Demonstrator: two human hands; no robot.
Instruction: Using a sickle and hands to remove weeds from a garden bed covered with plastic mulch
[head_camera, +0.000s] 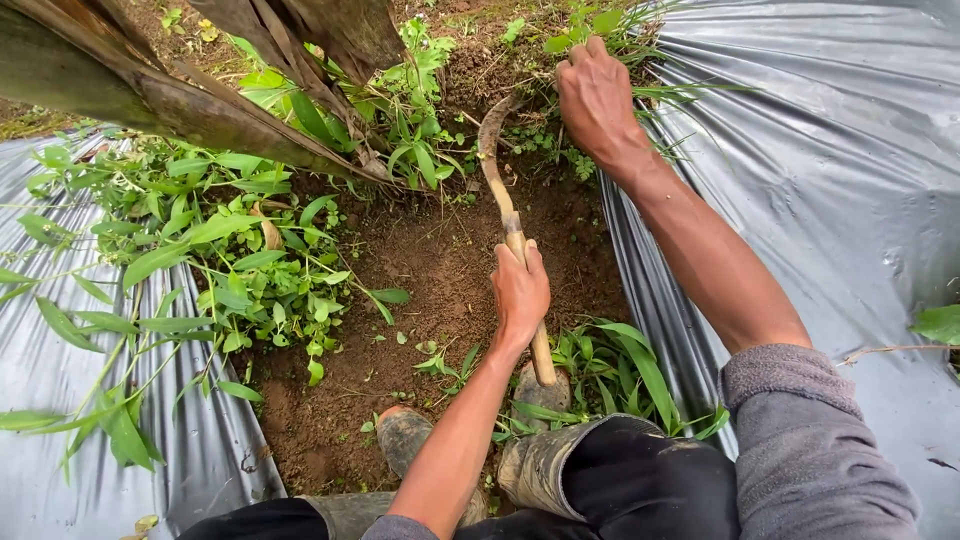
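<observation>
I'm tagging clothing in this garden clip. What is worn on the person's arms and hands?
Both hands, left hand and right hand, are bare, with no gloves. The forearms are uncovered: grey sleeves are pushed up towards the elbows. No watch or rings show.

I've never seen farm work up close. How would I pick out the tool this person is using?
Find the strip of bare brown soil between the two grey plastic sheets. In its middle, the left hand grips a pale wooden handle. That is the sickle: its curved, rusty blade hooks toward the weeds that the right hand grasps.
</observation>
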